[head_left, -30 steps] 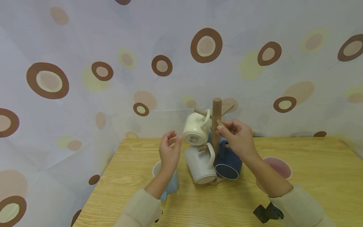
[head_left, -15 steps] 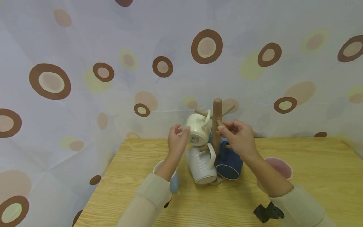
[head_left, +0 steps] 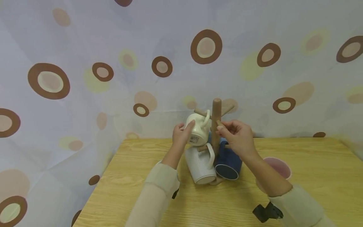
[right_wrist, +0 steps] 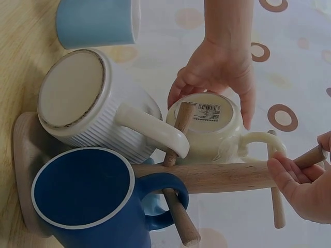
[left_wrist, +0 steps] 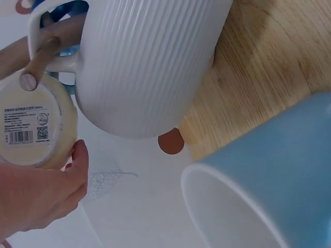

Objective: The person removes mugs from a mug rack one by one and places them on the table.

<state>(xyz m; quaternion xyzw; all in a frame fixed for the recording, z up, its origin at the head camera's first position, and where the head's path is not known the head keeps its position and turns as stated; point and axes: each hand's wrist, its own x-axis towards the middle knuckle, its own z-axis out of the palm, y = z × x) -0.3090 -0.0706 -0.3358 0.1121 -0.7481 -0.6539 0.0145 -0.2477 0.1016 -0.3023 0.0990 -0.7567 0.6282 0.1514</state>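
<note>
A cream mug (head_left: 200,130) hangs by its handle from an upper peg of a wooden mug tree (head_left: 216,108). My left hand (head_left: 181,135) holds its body from the left, thumb in front and fingers round the far side. With thumb and fingertips, my right hand (head_left: 240,138) pinches another upper peg (right_wrist: 311,156) of the tree. Below, a white ribbed mug (head_left: 199,165) and a navy mug (head_left: 230,162) hang on lower pegs. The right wrist view shows the cream mug's labelled base (right_wrist: 206,113) between the left thumb and fingers.
Left of the tree a light blue mug (left_wrist: 274,160) stands on the wooden table (head_left: 127,176); my left forearm hides it in the head view. A pink mug (head_left: 279,167) stands behind my right forearm. Another blue mug (right_wrist: 152,204) shows partly behind the tree.
My left hand has moved right and slightly up to the cream mug and now grips its body. My right hand stays on the same peg.
</note>
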